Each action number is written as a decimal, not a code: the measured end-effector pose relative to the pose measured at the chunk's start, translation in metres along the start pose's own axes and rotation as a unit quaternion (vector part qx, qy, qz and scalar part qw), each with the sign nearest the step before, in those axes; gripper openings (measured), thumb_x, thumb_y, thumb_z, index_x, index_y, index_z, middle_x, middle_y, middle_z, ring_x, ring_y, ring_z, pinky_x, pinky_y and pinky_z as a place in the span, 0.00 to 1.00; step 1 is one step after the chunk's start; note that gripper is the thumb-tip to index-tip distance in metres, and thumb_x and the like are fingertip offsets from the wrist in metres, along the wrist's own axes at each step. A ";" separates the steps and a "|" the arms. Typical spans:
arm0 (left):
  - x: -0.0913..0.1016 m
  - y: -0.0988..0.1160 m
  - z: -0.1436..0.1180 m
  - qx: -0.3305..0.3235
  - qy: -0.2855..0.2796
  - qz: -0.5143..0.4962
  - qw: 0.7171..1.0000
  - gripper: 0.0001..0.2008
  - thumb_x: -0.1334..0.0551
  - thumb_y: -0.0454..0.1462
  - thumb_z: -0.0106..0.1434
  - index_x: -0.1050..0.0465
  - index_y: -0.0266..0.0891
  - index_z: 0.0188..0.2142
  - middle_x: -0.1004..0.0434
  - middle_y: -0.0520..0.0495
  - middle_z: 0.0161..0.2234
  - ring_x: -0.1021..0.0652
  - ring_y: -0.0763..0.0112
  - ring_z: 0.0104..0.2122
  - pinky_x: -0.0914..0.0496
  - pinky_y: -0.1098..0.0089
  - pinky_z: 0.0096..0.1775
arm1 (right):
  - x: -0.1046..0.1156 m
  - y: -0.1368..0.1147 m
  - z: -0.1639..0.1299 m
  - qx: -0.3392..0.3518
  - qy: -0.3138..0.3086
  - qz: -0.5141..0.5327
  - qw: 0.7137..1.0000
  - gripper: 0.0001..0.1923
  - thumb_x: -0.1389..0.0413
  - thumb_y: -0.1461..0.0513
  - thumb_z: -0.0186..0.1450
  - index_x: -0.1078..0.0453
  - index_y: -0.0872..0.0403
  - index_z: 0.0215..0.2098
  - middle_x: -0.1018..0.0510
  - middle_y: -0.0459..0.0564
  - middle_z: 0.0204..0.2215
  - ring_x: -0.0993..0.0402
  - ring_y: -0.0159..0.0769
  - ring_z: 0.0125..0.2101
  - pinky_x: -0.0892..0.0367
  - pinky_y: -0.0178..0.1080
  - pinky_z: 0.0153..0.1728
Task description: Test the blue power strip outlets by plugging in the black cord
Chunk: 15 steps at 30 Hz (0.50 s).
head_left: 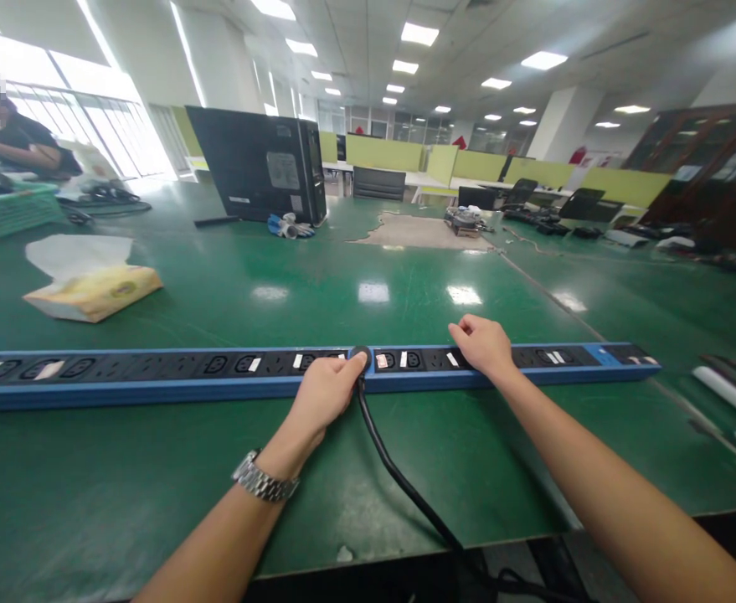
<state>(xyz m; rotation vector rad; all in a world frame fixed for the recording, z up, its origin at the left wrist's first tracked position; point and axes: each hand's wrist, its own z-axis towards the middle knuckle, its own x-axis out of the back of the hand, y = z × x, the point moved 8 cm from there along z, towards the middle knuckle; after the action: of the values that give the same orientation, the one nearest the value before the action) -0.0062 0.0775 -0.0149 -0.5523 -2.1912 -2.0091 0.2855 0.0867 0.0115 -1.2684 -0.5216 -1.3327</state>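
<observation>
Green workbench [154,469]: my left hand [323,389] pinches the black plug [361,358] on the power strip [154,377]. My right hand [484,345] lies flat there, holding nothing. A crooked push could jam the plug.

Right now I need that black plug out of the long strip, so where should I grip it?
Pinch the plug by its round head, coming from the near side where the left hand already sits; its cable trails toward you, so avoid tugging that.
</observation>
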 end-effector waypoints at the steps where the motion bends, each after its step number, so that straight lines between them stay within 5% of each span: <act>1: 0.000 0.001 0.000 -0.006 0.004 0.023 1.000 0.26 0.43 0.53 0.58 0.38 0.40 0.13 0.43 0.54 0.08 0.40 0.76 0.10 0.48 0.72 0.17 | -0.001 0.001 0.000 -0.002 0.000 0.000 1.000 0.17 0.50 0.49 0.61 0.31 0.50 0.22 0.25 0.48 0.23 0.33 0.35 0.26 0.49 0.35 0.25; 8: -0.007 0.030 -0.015 -0.067 0.022 -0.073 0.995 0.23 0.44 0.53 0.60 0.33 0.38 0.19 0.42 0.56 0.11 0.40 0.78 0.13 0.46 0.75 0.18 | 0.003 0.005 0.009 -0.021 -0.002 0.098 0.995 0.19 0.49 0.48 0.60 0.33 0.53 0.21 0.28 0.46 0.19 0.35 0.33 0.24 0.47 0.34 0.25; 12: -0.050 0.058 -0.011 -0.107 -0.054 -0.079 0.990 0.23 0.46 0.54 0.62 0.29 0.37 0.24 0.39 0.56 0.14 0.38 0.77 0.15 0.44 0.74 0.20 | 0.013 -0.033 -0.005 -0.033 -0.160 0.271 0.949 0.26 0.55 0.42 0.64 0.30 0.54 0.33 0.31 0.43 0.16 0.38 0.30 0.17 0.43 0.33 0.22; 15: -0.082 0.076 -0.005 -0.138 -0.137 -0.037 0.980 0.23 0.49 0.50 0.64 0.30 0.37 0.23 0.36 0.55 0.15 0.36 0.76 0.16 0.42 0.72 0.22 | 0.030 -0.077 -0.029 0.053 -0.261 0.213 0.940 0.25 0.52 0.43 0.64 0.29 0.54 0.39 0.26 0.45 0.19 0.33 0.31 0.18 0.40 0.33 0.23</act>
<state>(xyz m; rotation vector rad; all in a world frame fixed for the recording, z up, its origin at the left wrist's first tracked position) 0.0951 0.0614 0.0298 -0.8370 -2.1117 -2.4263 0.2140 0.0670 0.0572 -1.5425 -0.6292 -0.5928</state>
